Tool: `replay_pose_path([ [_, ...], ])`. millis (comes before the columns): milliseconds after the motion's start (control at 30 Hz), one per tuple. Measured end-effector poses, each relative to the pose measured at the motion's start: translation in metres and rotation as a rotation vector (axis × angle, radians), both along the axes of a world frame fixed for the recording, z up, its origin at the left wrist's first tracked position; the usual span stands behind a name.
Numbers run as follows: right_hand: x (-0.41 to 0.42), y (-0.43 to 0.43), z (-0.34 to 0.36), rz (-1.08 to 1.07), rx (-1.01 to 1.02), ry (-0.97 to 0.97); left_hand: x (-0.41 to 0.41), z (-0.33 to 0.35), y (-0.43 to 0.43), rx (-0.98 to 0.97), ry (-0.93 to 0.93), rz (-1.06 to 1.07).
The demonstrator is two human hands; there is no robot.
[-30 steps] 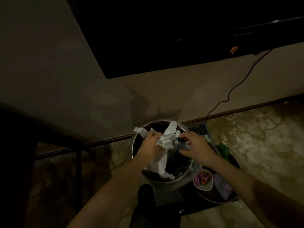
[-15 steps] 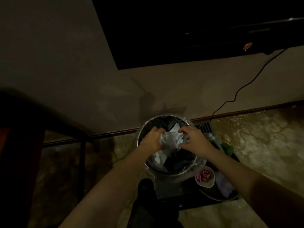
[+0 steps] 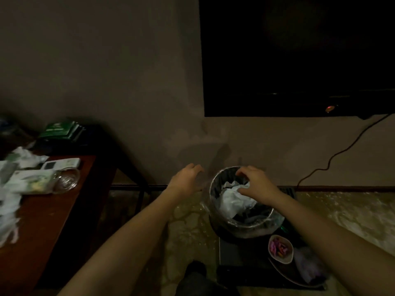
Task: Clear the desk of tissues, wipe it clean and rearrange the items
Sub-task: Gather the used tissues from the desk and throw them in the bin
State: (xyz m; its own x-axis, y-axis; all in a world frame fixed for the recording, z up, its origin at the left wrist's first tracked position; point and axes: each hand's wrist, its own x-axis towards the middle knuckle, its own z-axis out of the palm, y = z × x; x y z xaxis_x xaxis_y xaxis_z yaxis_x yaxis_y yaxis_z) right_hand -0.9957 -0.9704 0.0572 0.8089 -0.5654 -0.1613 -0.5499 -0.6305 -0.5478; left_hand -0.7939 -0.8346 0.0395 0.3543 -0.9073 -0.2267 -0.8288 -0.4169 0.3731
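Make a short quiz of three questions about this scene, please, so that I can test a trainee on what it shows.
1. True or false: crumpled tissues lie inside the bin.
2. Where is the left hand? A. inside the bin; B. beside the bin, to its left, holding nothing; C. on a small bowl.
3. Fill in: the desk is not yet cleared, because white ____ lie on it near the remote.

Key: 1 true; 2 B; 3 tissues.
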Motion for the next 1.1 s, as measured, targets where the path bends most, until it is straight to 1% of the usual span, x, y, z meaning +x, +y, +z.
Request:
replay_pose_path([
  [100, 0.01, 0.03, 0.017, 0.071, -0.019, -0.014, 0.01, 0.015, 0.044, 0.019, -0.06, 0.065],
  [267, 0.041, 0.078, 0.039, 0.143, -0.049, -0.051, 0.033, 0.043, 0.117, -0.076, -0.079, 0.177],
  [400, 0.086, 0.138, 0.053, 0.26, -0.059, -0.05, 0.052, 0.059, 0.194, -0.088, -0.069, 0.274],
  [500, 0.127, 0.197, 0.062, 0.371, -0.073, -0.054, 0.071, 0.065, 0.268, -0.113, -0.039, 0.36],
  [633, 0.172, 0.287, 0.066, 0.444, -0.079, -0.073, 0.092, 0.064, 0.383, -0.138, -0.029, 0.481],
  [733, 0.202, 0.369, 0.064, 0.525, -0.077, -0.077, 0.108, 0.062, 0.478, -0.127, -0.056, 0.561],
  [833, 0.232, 0.444, 0.062, 0.593, -0.088, -0.121, 0.122, 0.067, 0.558, -0.147, -0.08, 0.679],
  [967, 0.262, 0.515, 0.06, 0.645, -0.084, -0.1, 0.131, 0.077, 0.627, -0.142, -0.078, 0.763],
  [1100, 0.29, 0.557, 0.059, 0.66, -0.093, -0.082, 0.15, 0.08, 0.671, -0.16, -0.06, 0.824],
])
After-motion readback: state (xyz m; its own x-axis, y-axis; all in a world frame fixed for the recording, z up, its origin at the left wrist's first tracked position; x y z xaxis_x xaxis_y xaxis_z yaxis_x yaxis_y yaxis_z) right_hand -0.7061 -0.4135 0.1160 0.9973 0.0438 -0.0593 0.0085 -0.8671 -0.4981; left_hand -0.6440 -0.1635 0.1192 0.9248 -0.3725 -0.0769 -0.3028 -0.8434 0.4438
